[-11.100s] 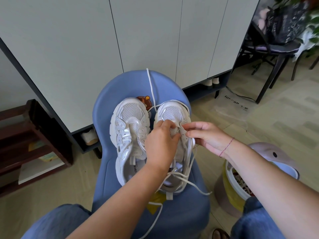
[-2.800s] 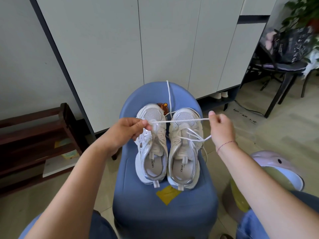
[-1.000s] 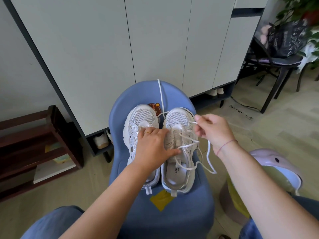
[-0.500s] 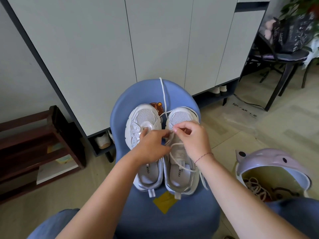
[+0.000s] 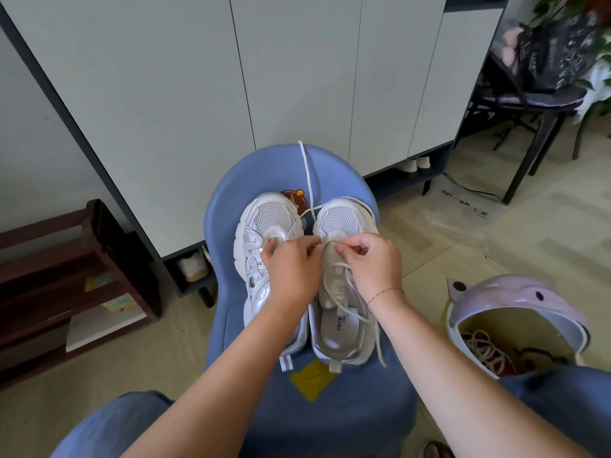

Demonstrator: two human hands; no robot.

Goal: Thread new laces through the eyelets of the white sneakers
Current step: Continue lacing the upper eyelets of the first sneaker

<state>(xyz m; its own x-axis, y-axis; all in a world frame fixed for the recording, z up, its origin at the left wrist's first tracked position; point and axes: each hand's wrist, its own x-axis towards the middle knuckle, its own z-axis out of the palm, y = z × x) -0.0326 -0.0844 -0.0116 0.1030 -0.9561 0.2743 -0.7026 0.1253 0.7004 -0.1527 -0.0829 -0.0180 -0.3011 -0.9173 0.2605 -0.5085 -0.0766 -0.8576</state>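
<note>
Two shoes (image 5: 267, 223) (image 5: 342, 219) are seen on one stool (image 5: 330, 411). Two hands (image 5: 291, 269) (image 5: 372, 264) are counted, and two laces (image 5: 305, 170) (image 5: 344, 304). Two stickers (image 5: 296, 197) (image 5: 312, 378) are stuck on the stool, one brown and one yellow. One bin (image 5: 515, 299), one rack (image 5: 109, 246) and one chair (image 5: 529, 160) are seen nearby. One thread band (image 5: 385, 292) is worn on the right wrist.

left hand (image 5: 292, 269): pinches lace (image 5: 379, 342) at right sneaker's (image 5: 342, 219) front eyelets;
right hand (image 5: 370, 262): pinches same lace, just beside;
left sneaker (image 5: 269, 216): alongside, on blue stool (image 5: 330, 408)
</note>
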